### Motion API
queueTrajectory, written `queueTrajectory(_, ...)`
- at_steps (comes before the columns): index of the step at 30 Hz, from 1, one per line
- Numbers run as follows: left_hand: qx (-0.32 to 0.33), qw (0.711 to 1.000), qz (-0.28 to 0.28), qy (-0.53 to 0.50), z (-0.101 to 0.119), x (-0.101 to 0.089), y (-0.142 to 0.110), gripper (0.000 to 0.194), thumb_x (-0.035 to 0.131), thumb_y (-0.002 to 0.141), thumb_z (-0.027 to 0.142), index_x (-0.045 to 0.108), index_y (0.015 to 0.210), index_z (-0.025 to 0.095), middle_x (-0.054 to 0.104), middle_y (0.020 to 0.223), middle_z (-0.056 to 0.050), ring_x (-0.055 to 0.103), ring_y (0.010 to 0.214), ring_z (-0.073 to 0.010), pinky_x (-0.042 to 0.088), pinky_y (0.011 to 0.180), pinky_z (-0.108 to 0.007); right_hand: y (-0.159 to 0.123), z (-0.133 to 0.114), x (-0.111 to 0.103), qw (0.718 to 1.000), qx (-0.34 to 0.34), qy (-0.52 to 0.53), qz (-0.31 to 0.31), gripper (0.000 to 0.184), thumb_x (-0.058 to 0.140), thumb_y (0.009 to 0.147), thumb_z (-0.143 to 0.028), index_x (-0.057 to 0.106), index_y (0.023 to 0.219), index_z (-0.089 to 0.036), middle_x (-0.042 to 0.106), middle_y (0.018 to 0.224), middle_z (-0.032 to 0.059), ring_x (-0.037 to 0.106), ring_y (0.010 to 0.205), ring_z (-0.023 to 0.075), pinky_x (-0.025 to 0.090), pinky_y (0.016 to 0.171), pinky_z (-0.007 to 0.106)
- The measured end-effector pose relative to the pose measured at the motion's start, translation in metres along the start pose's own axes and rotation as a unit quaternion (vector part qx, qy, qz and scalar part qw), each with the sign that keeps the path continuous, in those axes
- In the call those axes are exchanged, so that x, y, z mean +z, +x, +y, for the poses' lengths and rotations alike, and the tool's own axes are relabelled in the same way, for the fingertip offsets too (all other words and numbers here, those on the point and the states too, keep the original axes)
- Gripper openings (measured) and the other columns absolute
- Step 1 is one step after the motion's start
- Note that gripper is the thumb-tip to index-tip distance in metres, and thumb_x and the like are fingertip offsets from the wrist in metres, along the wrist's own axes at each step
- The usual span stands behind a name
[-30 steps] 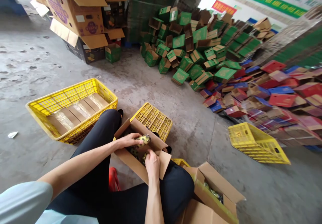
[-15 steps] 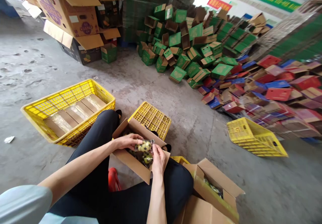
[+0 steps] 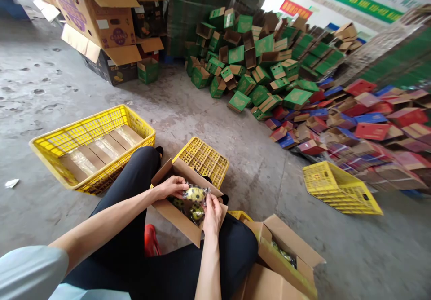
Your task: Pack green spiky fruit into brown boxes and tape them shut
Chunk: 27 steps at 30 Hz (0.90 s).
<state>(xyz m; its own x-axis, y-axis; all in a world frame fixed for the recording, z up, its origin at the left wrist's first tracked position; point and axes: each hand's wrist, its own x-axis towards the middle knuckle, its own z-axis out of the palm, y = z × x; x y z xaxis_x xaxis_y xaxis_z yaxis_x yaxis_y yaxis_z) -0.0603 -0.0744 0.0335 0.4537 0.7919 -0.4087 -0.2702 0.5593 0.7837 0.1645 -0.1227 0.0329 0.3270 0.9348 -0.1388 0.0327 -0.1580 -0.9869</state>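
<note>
Between my two hands, over an open cardboard box [image 3: 180,219], is a yellow-green fruit in a clear, dark-spotted plastic wrapper [image 3: 195,194]. I cannot make out the kind of fruit. My left hand [image 3: 171,187] pinches the wrapper's left end. At its right end, the fingers of my right hand [image 3: 211,212] are closed on the plastic. Inside the box lie more wrapped fruits [image 3: 196,212], partly hidden by my hands. The box sits between my knees with its flaps up.
A yellow crate [image 3: 92,149] with closed cartons stands left. An upturned yellow crate [image 3: 204,161] is just beyond the box. Another open carton [image 3: 286,250] with wrapped items stands right. A tilted yellow crate [image 3: 340,190] and heaps of green boxes [image 3: 239,100] and red boxes [image 3: 372,129] lie farther off.
The wrapped fruit now lies more stretched out between my hands, its wrapper ends pulled slightly apart. My view has shifted slightly.
</note>
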Motion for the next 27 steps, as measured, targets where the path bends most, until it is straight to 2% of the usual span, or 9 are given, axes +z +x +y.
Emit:
queueTrajectory(3, 0.010, 1.000, 0.003, 0.000, 0.001, 0.001, 0.001, 0.059, 0.095, 0.063, 0.060, 0.061, 0.078, 0.015, 0.065, 0.071, 0.001, 0.066, 0.064, -0.0124, 0.057, 0.065, -0.026, 0.001, 0.000, 0.001, 0.997, 0.054, 0.062, -0.001, 0.044, 0.081, 0.074, -0.061, 0.076, 0.094, -0.021, 0.079, 0.091, 0.0069, 0.074, 0.082, 0.0231, 0.062, 0.072, 0.031)
queueTrajectory(9, 0.008, 1.000, 0.011, -0.002, 0.001, 0.003, 0.002, 0.061, 0.093, 0.065, 0.064, 0.065, 0.083, 0.013, 0.066, 0.075, -0.001, 0.064, 0.063, -0.0116, 0.058, 0.066, -0.027, 0.002, -0.001, 0.002, 0.992, 0.081, 0.100, 0.006, 0.039, 0.083, 0.071, -0.056, 0.074, 0.089, -0.023, 0.076, 0.088, 0.0050, 0.072, 0.078, 0.0209, 0.061, 0.067, 0.030)
queueTrajectory(12, 0.017, 1.000, 0.006, -0.011, 0.005, 0.005, -0.003, 0.068, 0.090, 0.073, 0.061, 0.069, 0.119, 0.016, 0.072, 0.100, -0.008, 0.070, 0.076, -0.0152, 0.060, 0.076, -0.032, 0.002, -0.003, 0.001, 0.989, 0.090, 0.116, 0.009, 0.038, 0.085, 0.070, -0.055, 0.074, 0.086, -0.022, 0.074, 0.085, 0.0038, 0.070, 0.075, 0.0193, 0.060, 0.063, 0.029)
queueTrajectory(14, 0.035, 0.999, -0.025, -0.019, 0.007, 0.007, -0.007, 0.084, 0.092, 0.074, 0.053, 0.059, 0.146, 0.024, 0.070, 0.122, -0.012, 0.072, 0.093, -0.0207, 0.060, 0.084, -0.035, 0.002, -0.004, 0.000, 0.988, 0.095, 0.124, 0.011, 0.037, 0.086, 0.070, -0.053, 0.073, 0.085, -0.022, 0.073, 0.084, 0.0031, 0.069, 0.073, 0.0185, 0.059, 0.061, 0.028)
queueTrajectory(15, 0.044, 0.998, -0.047, -0.016, 0.007, 0.008, -0.008, 0.090, 0.094, 0.073, 0.048, 0.055, 0.152, 0.026, 0.068, 0.129, -0.013, 0.071, 0.102, -0.0233, 0.059, 0.087, -0.036, 0.001, -0.004, -0.001, 0.987, 0.097, 0.127, 0.012, 0.036, 0.086, 0.070, -0.053, 0.072, 0.084, -0.023, 0.072, 0.083, 0.0025, 0.069, 0.071, 0.0181, 0.059, 0.061, 0.029)
queueTrajectory(18, 0.058, 0.995, -0.082, 0.015, 0.005, 0.008, -0.008, 0.088, 0.098, 0.068, 0.041, 0.063, 0.146, 0.022, 0.071, 0.128, -0.012, 0.070, 0.108, -0.0254, 0.055, 0.090, -0.033, 0.000, -0.006, -0.002, 0.986, 0.101, 0.133, 0.009, 0.035, 0.087, 0.071, -0.051, 0.070, 0.082, -0.023, 0.070, 0.078, 0.0015, 0.067, 0.068, 0.0176, 0.061, 0.061, 0.030)
queueTrajectory(21, 0.056, 0.997, -0.056, 0.023, 0.001, 0.005, -0.005, 0.077, 0.096, 0.071, 0.048, 0.071, 0.136, 0.016, 0.076, 0.119, -0.012, 0.072, 0.100, -0.0238, 0.054, 0.089, -0.032, -0.001, -0.007, 0.000, 0.985, 0.102, 0.136, 0.006, 0.037, 0.087, 0.072, -0.053, 0.070, 0.086, -0.023, 0.070, 0.079, 0.0015, 0.069, 0.071, 0.0181, 0.063, 0.065, 0.032)
queueTrajectory(24, 0.051, 0.998, -0.029, 0.014, 0.000, 0.004, -0.003, 0.075, 0.095, 0.069, 0.054, 0.075, 0.130, 0.014, 0.078, 0.115, -0.012, 0.073, 0.100, -0.0250, 0.055, 0.091, -0.034, -0.003, -0.009, 0.002, 0.987, 0.081, 0.137, 0.022, 0.043, 0.085, 0.075, -0.054, 0.072, 0.103, -0.024, 0.075, 0.101, 0.0039, 0.072, 0.082, 0.0187, 0.063, 0.071, 0.032)
queueTrajectory(27, 0.050, 0.999, -0.012, 0.013, 0.001, 0.004, -0.003, 0.071, 0.095, 0.067, 0.057, 0.079, 0.121, 0.013, 0.079, 0.110, -0.013, 0.075, 0.096, -0.0242, 0.057, 0.090, -0.034, -0.004, -0.012, 0.004, 0.991, 0.052, 0.119, 0.011, 0.047, 0.082, 0.077, -0.049, 0.073, 0.116, -0.025, 0.072, 0.131, 0.0082, 0.072, 0.093, 0.0203, 0.063, 0.075, 0.033)
